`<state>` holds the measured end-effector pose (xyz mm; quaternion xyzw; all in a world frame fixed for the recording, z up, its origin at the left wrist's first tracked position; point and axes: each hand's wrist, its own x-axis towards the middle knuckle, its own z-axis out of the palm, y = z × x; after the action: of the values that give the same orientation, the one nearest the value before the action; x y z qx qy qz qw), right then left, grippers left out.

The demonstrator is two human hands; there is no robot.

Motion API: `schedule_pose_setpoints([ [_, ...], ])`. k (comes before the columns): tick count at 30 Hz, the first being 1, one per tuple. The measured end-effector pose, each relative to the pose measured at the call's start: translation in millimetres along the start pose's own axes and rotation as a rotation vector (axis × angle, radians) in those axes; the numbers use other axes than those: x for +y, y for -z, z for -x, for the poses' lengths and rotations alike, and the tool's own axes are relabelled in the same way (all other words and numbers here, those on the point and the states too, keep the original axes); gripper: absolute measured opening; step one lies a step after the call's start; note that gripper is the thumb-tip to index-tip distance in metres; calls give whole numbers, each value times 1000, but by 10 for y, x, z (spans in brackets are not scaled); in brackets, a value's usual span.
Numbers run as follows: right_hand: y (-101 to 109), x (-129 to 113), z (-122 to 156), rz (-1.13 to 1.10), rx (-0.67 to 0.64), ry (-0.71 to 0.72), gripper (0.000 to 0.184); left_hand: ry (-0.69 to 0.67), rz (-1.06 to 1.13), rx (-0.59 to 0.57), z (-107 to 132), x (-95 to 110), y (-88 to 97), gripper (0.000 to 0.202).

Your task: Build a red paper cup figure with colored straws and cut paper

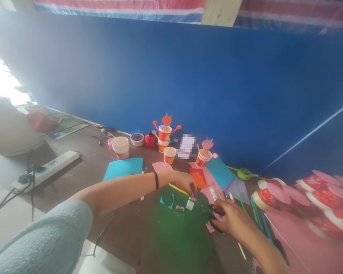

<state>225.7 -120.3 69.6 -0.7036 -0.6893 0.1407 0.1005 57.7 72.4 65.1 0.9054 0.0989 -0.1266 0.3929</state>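
My left hand (187, 184) reaches over the green mat (174, 236), fingers pinched at one end of a thin yellow strip (177, 188). A bit of purple shows at the fingertips, and a small whitish piece (190, 204) lies just below them; whether it is held is unclear. In my right hand (233, 219) are black-handled scissors (215, 220), their blades hard to make out. Blue paper scraps (168, 201) and two small pink cut pieces (180, 208) rest on the mat. Another pink scrap (209, 227) lies near the scissors.
Behind the hands stand red-and-white paper cups (170, 156), including a decorated cup figure (203, 156). Blue paper (125, 167) and orange paper (198, 177) lie around. Several cups with pink discs (326, 194) crowd the right. A power strip (48, 170) with cords sits left.
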Motion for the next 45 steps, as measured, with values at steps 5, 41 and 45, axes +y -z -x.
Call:
schedule_pose_setpoints([
  [5, -11, 3, -18, 13, -4, 18, 9, 19, 15, -1, 29, 42, 6, 28],
  [41, -120, -96, -35, 322, 145, 79, 24, 56, 49, 133, -14, 140, -25, 30],
  [45, -129, -116, -49, 341, 153, 70, 24, 51, 39, 157, -36, 137, -58, 31],
])
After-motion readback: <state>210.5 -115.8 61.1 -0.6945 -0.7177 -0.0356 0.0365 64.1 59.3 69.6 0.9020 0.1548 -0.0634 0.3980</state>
